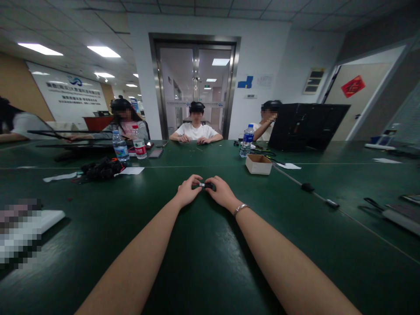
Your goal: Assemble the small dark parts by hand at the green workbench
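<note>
The left hand (188, 192) pinches the silver left end of a cylinder (207, 185); the right hand (224, 192) grips its black right end, so it lies between them.

Small object (206, 185) between both hands (189, 192) (224, 192)

One left hand (189, 192) and one right hand (225, 192) are recorded, with one small black-and-silver item (207, 185) and one bracelet (241, 209). Three bottles (121, 148) (139, 146) (247, 142), one open box (257, 167), one red door sign (353, 86) and four other people (26, 124) (129, 127) (196, 131) (261, 131) are counted.
</note>
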